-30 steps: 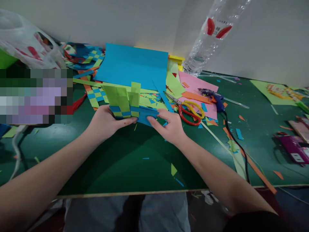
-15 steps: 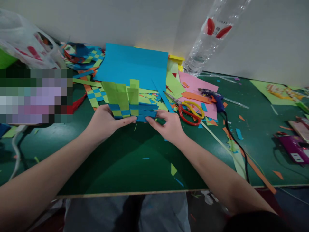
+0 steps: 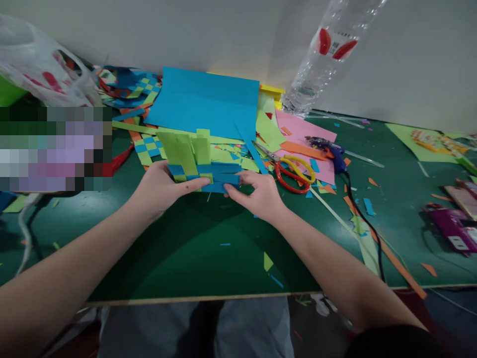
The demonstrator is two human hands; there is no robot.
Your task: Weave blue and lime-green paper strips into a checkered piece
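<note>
A piece of woven paper strips (image 3: 186, 169), green ones upright and blue ones crosswise, is held up over the table between both hands. My left hand (image 3: 158, 191) grips its left part, with the thumb laid along the lower edge and the other fingers hidden behind. At the loose blue strip ends on the right, my right hand (image 3: 261, 194) pinches with thumb and forefinger. Scissors (image 3: 296, 174) with red and yellow handles lie just right of that hand. Behind the weave rests a large blue paper sheet (image 3: 208, 102).
A clear plastic bottle (image 3: 324, 64) stands at the back near a pink sheet (image 3: 320, 129) and a dark blue glue gun (image 3: 335, 155). Plastic bag (image 3: 48, 69) at left; purple box (image 3: 452, 226) at right. Paper scraps litter the green table (image 3: 179, 253).
The woven paper has tipped back, so its green strips appear lower and more of the lower blue edge shows. My left thumb has shifted slightly; both hands keep their hold.
</note>
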